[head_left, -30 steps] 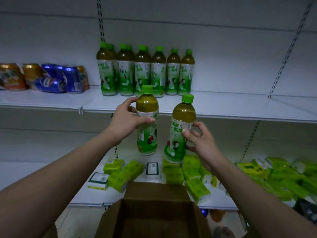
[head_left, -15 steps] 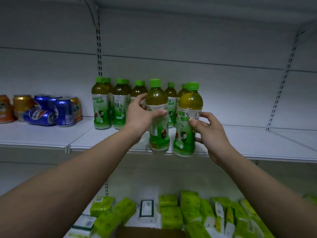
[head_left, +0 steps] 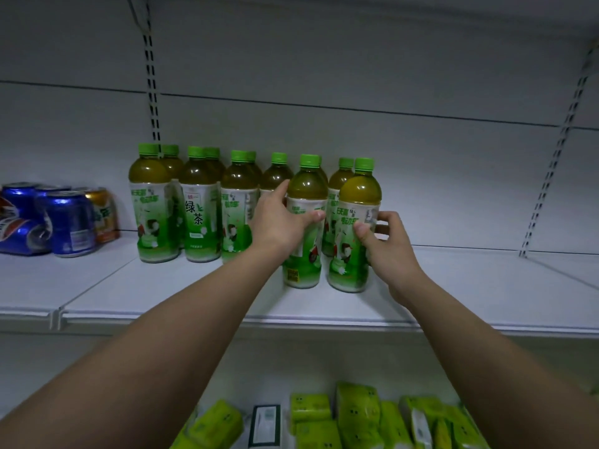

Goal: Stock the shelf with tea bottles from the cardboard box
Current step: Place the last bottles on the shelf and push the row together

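Two green-capped tea bottles stand on the white shelf (head_left: pixel 194 296), in front of the right end of a row of several like bottles (head_left: pixel 199 205). My left hand (head_left: pixel 278 222) is wrapped around the left tea bottle (head_left: pixel 306 189). My right hand (head_left: pixel 387 244) grips the right tea bottle (head_left: pixel 358 196) at its label. Both bottles stand upright with their bases on the shelf. The cardboard box is out of view.
Blue and orange drink cans (head_left: pixel 64 218) lie and stand at the shelf's left end. The shelf stretches bare to the right of the bottles. Green and white packets (head_left: pixel 356 416) fill the shelf below. Slotted uprights (head_left: pixel 152 76) run up the back wall.
Both hands have lifted the two bottles up from over the box and set them down on the shelf in front of the row. The view has tilted up, and the box has left it.
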The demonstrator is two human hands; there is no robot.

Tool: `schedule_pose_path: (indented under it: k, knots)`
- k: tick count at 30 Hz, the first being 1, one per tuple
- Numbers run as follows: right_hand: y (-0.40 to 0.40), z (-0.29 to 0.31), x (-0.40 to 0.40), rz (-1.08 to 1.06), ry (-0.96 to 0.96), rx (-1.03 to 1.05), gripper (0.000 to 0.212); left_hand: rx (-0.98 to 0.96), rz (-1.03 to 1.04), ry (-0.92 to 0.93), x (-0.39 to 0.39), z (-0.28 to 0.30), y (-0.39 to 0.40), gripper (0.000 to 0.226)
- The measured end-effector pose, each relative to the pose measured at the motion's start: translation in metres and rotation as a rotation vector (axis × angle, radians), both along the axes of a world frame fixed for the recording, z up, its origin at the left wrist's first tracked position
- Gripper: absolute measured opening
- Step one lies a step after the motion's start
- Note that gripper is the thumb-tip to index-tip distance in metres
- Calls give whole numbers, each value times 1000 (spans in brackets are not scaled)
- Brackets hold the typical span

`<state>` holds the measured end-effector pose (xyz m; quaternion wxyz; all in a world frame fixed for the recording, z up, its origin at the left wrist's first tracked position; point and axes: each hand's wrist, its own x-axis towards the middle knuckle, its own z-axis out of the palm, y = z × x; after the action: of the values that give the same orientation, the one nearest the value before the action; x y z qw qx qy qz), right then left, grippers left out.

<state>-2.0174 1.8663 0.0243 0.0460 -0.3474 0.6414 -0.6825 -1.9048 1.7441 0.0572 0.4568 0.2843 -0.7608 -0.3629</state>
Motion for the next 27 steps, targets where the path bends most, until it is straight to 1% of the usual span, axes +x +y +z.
schedule_pose_path:
  k: [3,5,7,9,11,13,15,19,22,25,27]
  knots:
    - [-16,-1,-14,-15,37,16,26,-122,94,-70,-17,-1,-10,87]
    - [-26,-2,-22,-29,53,28,26,-191,133,-98,-26,1,-13,76]
    - [-35,-3,-29,-53,61,27,26,-208,130,-103,-34,5,-17,64]
    - [-45,-4,-34,-78,57,18,26,-192,124,-118,-40,7,-21,58]
    - [-52,-5,-38,-97,60,23,26,-186,137,-113,-46,5,-23,64]
    - [-58,-6,-42,-106,67,30,26,-223,199,-120,-50,0,-24,76]
    - [-61,-8,-45,-108,70,17,26,-273,251,-126,-54,-4,-24,79]
    - [-66,-9,-50,-116,88,12,24,-344,287,-162,-54,-6,-17,75]
    - [-66,-6,-49,-122,92,27,25,-332,252,-179,-49,-6,-12,72]
    - [-64,-5,-47,-124,81,97,34,-307,179,-205,-44,-1,-9,63]
    - [-59,-6,-45,-114,69,181,43,-338,147,-254,-40,2,-9,62]
